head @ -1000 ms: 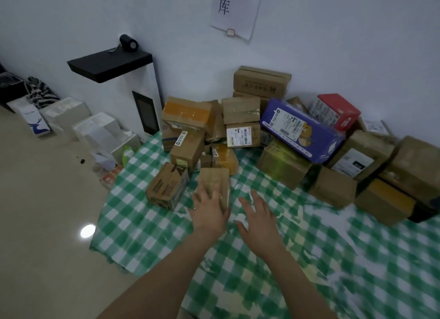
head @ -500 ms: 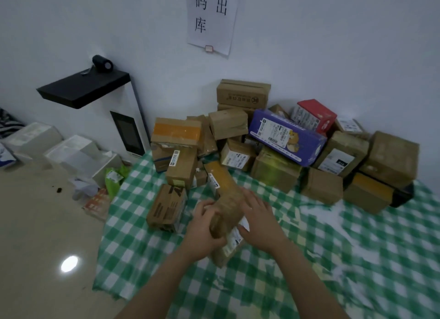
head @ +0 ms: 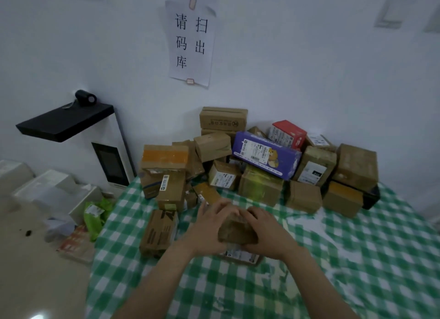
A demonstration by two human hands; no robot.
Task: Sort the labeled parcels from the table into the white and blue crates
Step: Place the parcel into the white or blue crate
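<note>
Moved: A second ago the small brown parcel [head: 238,230] lay flat on the bench [head: 357,259] with the left hand [head: 209,226] on top of it and the right hand [head: 266,233] open beside it. Then both hands tipped it up. Now they hold it together, and it looks lifted off the green checked cloth.
Hands: The left hand's fingers curl round the left end of the parcel. The right hand's fingers curl over the right end. Both grip it, and neither is free.
Parcel: It is near the front left part of the bench, in front of the pile. A white label [head: 240,255] shows on its lower side, but the words are too blurry to read.
Pile: The other parcels [head: 262,187] sit stacked along the back edge, against the wall. A purple box [head: 266,154] lies on top. A long brown box [head: 159,233] lies just beside the left hand, near the left edge.
Crates: White bins [head: 54,192] stand on the floor past the left edge. I cannot see a blue one.
What it means: One parcel has been picked, and I think the person is turning it to read the label. It has not gone into a crate yet. Most of the sorting is not done.
</note>
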